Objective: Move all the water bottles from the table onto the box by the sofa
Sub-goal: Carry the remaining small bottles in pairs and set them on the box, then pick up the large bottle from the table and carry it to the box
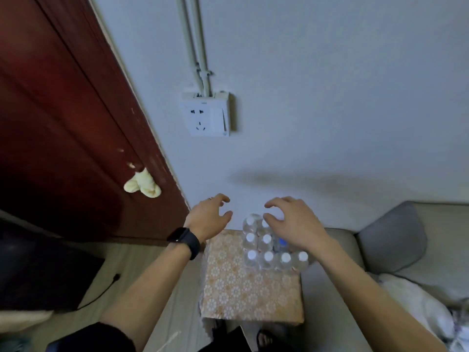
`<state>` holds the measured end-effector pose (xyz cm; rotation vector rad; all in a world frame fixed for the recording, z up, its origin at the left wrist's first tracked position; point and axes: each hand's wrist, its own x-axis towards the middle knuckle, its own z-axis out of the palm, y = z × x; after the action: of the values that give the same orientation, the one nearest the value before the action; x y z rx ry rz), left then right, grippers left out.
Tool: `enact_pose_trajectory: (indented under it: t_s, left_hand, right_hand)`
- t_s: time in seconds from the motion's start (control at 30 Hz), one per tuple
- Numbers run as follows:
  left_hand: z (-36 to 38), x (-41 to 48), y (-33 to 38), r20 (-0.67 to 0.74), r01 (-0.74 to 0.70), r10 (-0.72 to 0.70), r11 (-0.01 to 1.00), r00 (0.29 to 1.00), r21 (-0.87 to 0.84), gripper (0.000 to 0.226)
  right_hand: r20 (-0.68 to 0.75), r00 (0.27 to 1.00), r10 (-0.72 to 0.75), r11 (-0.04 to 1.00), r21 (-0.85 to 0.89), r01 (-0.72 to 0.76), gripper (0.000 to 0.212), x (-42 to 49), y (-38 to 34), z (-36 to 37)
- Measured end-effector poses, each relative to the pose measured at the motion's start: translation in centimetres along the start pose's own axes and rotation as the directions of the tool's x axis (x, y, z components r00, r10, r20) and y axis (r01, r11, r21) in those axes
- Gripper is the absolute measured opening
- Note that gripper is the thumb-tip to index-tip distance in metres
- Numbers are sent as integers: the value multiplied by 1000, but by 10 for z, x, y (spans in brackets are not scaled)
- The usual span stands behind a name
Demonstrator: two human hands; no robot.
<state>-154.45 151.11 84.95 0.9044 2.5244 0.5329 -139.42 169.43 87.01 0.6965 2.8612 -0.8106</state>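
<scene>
Low in the centre of the frame stands the box (251, 288), its top covered in an orange flowered pattern, with the sofa (396, 240) just to its right. The bottles (269, 246) stand upright in a tight cluster on the box's far half, white caps up and one blue cap among them; the right forearm hides part of the group, so the count is unclear. The table is not in view.

The left hand (209, 217) hovers above the box's far left corner, fingers spread and curled, holding nothing. The right hand (291, 224) hangs over the far bottles, also spread and empty; its thumb may brush a cap, though blur makes that hard to tell.

The bottles look like clear thin plastic, full, so each is probably moderately heavy, slightly squashy and smooth-walled. The body below the shoulder is the safest place to take hold; packed this closely, one knocked bottle could topple its neighbours.
</scene>
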Motion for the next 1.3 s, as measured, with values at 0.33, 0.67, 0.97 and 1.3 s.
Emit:
enact_pose_trajectory:
  t_s: [0.33,0.67,0.97,1.3]
  left_hand:
    - [-111,-90,10,-439,195,-275,956,856,-218,33]
    - [-133,-433,-94,-686,721,-685,602,245,-344,36]
    - [16,-827,-26,-478,729,-727,-46,-493,-683,32]
    - [134,-1079,110,-283,450,-391,-450,-876,-771,43]
  right_hand:
    - [-197,854,-482,876,-80,476,29,23,-104,-101]
    - [7,292,-956,292,87,953,29,-102,-366,6]
    - [178,-386,-905,-284,424,860,35,-446,-509,164]
    - [143,-773,-618,-556,616,558,41,-785,-526,253]
